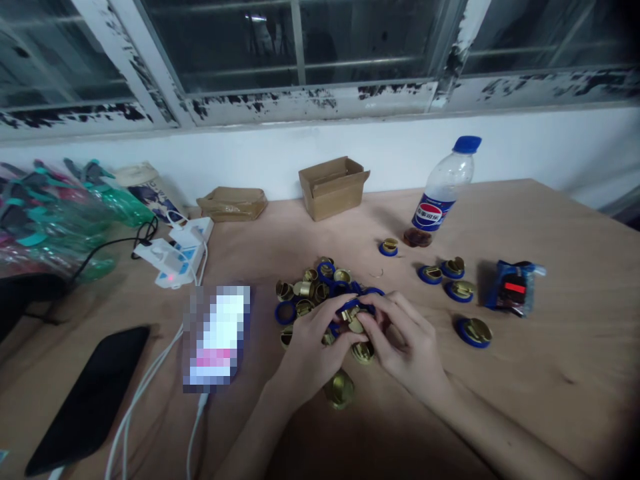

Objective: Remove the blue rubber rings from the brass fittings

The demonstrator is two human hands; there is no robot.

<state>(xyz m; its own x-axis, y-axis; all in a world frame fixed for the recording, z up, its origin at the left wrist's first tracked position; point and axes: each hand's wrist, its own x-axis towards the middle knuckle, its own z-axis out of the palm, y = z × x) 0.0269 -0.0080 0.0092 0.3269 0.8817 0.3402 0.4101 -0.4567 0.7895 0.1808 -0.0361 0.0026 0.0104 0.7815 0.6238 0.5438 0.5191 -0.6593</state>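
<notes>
My left hand (313, 343) and my right hand (403, 340) meet over a pile of brass caps and blue rings (320, 283) in the middle of the wooden table (550, 373). Both hands have their fingers pinched together on a blue ring with a brass cap (356, 315) held between them. A loose brass cap (340, 388) lies just under my wrists. Several joined cap-and-ring pieces (473, 331) sit apart to the right of my right hand.
A plastic cola bottle (444, 185) and an open cardboard box (333, 187) stand at the back. A blue packet (513, 287) lies right. A black phone (90, 397), a lit phone (217, 337), white cables and a power strip (177, 257) lie left, beside bagged items (55, 213).
</notes>
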